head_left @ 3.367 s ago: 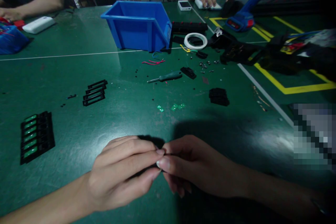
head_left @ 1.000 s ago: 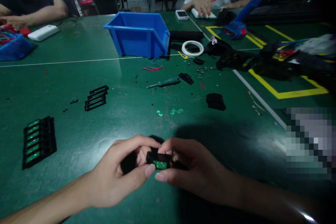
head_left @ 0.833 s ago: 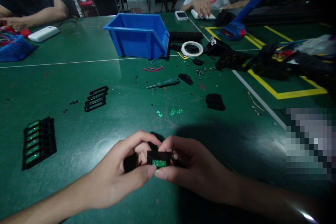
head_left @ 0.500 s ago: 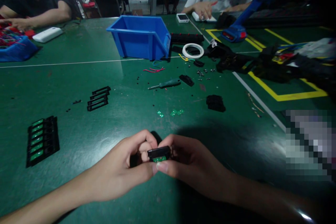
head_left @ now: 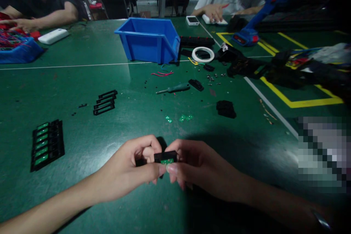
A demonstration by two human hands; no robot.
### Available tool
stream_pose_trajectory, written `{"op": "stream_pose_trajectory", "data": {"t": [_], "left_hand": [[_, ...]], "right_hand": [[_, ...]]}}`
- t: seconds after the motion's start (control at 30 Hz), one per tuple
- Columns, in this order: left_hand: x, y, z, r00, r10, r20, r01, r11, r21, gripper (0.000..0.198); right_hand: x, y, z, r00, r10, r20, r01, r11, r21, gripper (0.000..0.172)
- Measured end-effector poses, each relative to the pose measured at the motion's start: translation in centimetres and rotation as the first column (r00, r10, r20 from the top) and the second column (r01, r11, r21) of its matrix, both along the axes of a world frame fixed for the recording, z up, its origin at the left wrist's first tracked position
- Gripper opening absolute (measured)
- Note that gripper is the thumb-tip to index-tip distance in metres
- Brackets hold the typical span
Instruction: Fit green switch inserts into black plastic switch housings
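Between both hands, low in the middle of the head view, is a small black plastic housing (head_left: pixel 160 157) with a green circuit board (head_left: pixel 168 161) in it. My left hand (head_left: pixel 131 170) is closed on its left end, thumb at the board's lower edge. From the other side my right hand (head_left: pixel 196 168) grips it, the two thumb tips almost touching. Fingers hide the housing's ends and back. Beyond the hands lie loose small green boards (head_left: pixel 185 117). A row of black housings fitted with green boards (head_left: pixel 48 144) lies at the left, and several black frames (head_left: pixel 105 102) sit farther back.
A blue bin (head_left: pixel 149 42) stands at the back centre. In front of it are a screwdriver (head_left: pixel 175 88), red wires (head_left: pixel 162 74), a white ring (head_left: pixel 203 55) and screws (head_left: pixel 211 78). Black parts (head_left: pixel 225 109) lie right of centre. A blue power drill (head_left: pixel 246 34) stands back right. Two people sit opposite.
Both hands have tipped the housing slightly, so its black edge lies flatter and more of the board's face shows. My fingertips now show below the thumbs. The whole view has shifted slightly.
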State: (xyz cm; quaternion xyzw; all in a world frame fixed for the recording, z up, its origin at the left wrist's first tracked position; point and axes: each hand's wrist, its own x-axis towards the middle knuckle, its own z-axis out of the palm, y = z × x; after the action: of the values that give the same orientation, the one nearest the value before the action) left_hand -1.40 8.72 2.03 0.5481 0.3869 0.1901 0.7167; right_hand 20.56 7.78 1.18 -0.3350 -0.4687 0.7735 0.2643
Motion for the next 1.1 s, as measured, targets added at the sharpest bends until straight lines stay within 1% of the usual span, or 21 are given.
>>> {"op": "stream_pose_trajectory", "data": {"t": [0.1,0.2,0.27,0.4,0.53,0.6,0.67,0.73,0.83,0.9,1.0,1.1], "left_hand": [[0.0,0.2,0.1,1.0,0.006,-0.011,-0.006,1.0,0.013,0.021],[0.0,0.2,0.1,1.0,0.01,-0.003,-0.01,1.0,0.008,0.021],[0.0,0.2,0.1,1.0,0.008,0.005,-0.008,1.0,-0.006,0.022],[0.1,0.5,0.5,1.0,-0.011,-0.021,0.011,0.999,-0.035,0.024],[0.3,1.2,1.1,0.994,-0.105,-0.038,0.101,0.992,-0.078,0.022],[0.4,1.5,1.4,0.988,-0.15,-0.043,0.146,0.986,-0.076,0.025],[0.5,1.6,1.4,0.986,-0.157,-0.062,0.153,0.987,-0.052,0.028],[0.5,1.6,1.4,0.991,-0.116,-0.069,0.115,0.993,-0.019,0.03],[0.8,1.5,1.2,0.999,-0.02,-0.047,0.022,0.999,0.033,0.032],[1.2,1.7,1.2,0.999,0.041,-0.014,-0.04,0.998,0.043,0.032],[1.7,2.5,1.3,0.994,0.103,0.044,-0.106,0.992,0.064,0.03],[1.9,3.6,1.0,0.979,0.157,0.128,-0.169,0.981,0.092,0.028]], "right_hand": [[0.2,0.2,0.0,0.999,0.028,0.043,-0.027,0.999,-0.024,0.023],[0.3,0.3,0.0,0.993,0.087,0.074,-0.085,0.996,-0.028,0.026],[0.4,0.3,0.0,0.989,0.126,0.082,-0.124,0.992,-0.028,0.029],[0.5,0.4,-0.1,0.987,0.15,0.063,-0.148,0.988,-0.032,0.032],[0.4,0.6,-0.1,0.994,0.114,-0.006,-0.114,0.993,-0.034,0.036],[0.3,0.8,-0.1,0.995,0.088,-0.04,-0.089,0.995,-0.044,0.037],[0.2,0.8,-0.1,0.995,0.078,-0.057,-0.081,0.996,-0.049,0.037],[0.2,0.9,-0.3,0.996,0.071,-0.059,-0.072,0.997,-0.028,0.037],[0.3,1.1,-0.5,0.995,0.067,-0.071,-0.066,0.998,0.021,0.037],[0.4,1.5,-0.5,0.993,0.067,-0.097,-0.067,0.998,0.012,0.035],[0.5,2.7,0.0,0.992,0.032,-0.119,-0.035,0.999,-0.018,0.03],[0.0,4.2,0.6,0.992,0.01,-0.123,-0.01,1.0,0.001,0.029]]}}
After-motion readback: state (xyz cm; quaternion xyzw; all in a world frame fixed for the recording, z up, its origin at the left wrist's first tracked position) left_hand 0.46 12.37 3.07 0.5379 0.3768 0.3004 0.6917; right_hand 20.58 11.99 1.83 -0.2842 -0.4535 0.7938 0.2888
